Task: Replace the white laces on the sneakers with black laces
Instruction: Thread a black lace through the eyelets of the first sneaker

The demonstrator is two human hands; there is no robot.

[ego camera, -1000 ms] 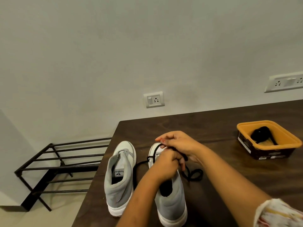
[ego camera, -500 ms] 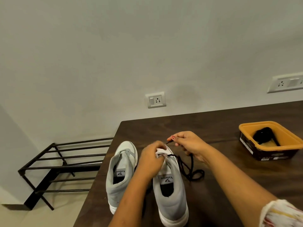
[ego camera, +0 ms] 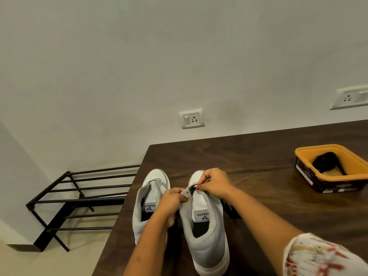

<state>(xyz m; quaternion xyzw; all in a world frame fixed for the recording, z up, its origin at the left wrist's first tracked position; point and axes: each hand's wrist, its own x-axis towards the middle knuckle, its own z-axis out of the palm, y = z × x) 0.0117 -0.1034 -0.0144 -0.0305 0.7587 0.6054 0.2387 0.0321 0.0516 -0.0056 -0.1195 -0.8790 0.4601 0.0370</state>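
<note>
Two hands meet over the right sneaker (ego camera: 205,226) near the table's (ego camera: 258,166) front left corner. The right hand (ego camera: 214,183) pinches the black lace (ego camera: 192,189) between thumb and forefinger just above the tongue, its knuckles arched up and wrist bent down, the forearm running back to the lower right, where a patterned sleeve (ego camera: 322,255) blurs at the frame edge. The left hand (ego camera: 173,200) grips the shoe's left eyelet flap, fingers curled tight around the grey edge and thumb pressed on top, its forearm coming up from the bottom centre. More of the lace trails on the table to the shoe's right, partly hidden under the right forearm.

Just beside it on the left stands the left sneaker (ego camera: 148,204), toe to the wall, showing no lace from here. An orange tub (ego camera: 356,176) sits well apart at the right of the table, with a dark bundle (ego camera: 324,162) inside; what it is cannot be told. Off the table's left edge stands a black metal rack (ego camera: 79,198) on the floor. A socket (ego camera: 191,118) is set in the wall behind.
</note>
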